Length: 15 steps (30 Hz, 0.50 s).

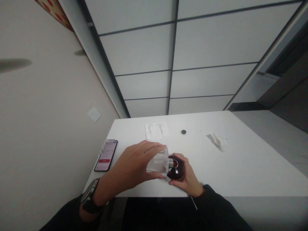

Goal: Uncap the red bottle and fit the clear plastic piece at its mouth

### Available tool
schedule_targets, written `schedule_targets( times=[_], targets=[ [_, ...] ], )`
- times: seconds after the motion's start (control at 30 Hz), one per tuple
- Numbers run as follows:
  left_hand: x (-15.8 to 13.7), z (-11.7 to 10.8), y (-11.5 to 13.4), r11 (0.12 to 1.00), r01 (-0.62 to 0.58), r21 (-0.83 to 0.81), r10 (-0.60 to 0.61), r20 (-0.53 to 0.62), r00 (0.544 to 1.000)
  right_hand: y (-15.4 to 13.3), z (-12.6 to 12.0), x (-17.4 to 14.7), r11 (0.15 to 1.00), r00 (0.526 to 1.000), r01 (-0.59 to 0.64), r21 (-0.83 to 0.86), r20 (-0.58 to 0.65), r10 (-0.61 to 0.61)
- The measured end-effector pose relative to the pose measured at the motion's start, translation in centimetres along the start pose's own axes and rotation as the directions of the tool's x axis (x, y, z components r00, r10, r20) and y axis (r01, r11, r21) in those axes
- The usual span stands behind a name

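Observation:
My left hand [141, 160] is wrapped round a clear bottle [157, 162], which is tipped on its side with its neck pointing right. That neck meets the open mouth of a dark brown bottle [177, 173], and I cannot tell whether the two rims touch. My right hand [189, 178] grips the brown bottle from its right side, low over the front of the white table. Any liquid passing between the bottles is too small to make out.
On the white table [240, 166] lie a phone [106, 157] at the left, a white tissue with two pale nozzle-like pieces [155, 131] at the back, a small dark cap [183, 132] and a crumpled tissue [218, 142]. A wall is close on the left.

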<state>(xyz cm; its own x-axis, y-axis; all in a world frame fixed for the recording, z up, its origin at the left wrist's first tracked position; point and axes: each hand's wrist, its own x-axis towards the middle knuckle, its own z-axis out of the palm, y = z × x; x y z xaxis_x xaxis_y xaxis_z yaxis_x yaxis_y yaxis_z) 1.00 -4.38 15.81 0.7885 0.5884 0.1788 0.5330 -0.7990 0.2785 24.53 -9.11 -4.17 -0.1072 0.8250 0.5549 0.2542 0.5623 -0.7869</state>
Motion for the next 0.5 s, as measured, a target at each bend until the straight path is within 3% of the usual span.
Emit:
schedule_targets(
  times=[0.5],
  targets=[
    [0.64,-0.46,0.26,0.999,0.05,-0.019,-0.049,0.045,0.998,0.01,-0.04,-0.08,1.0,1.0,-0.002,-0.009,-0.007,0.002]
  ],
)
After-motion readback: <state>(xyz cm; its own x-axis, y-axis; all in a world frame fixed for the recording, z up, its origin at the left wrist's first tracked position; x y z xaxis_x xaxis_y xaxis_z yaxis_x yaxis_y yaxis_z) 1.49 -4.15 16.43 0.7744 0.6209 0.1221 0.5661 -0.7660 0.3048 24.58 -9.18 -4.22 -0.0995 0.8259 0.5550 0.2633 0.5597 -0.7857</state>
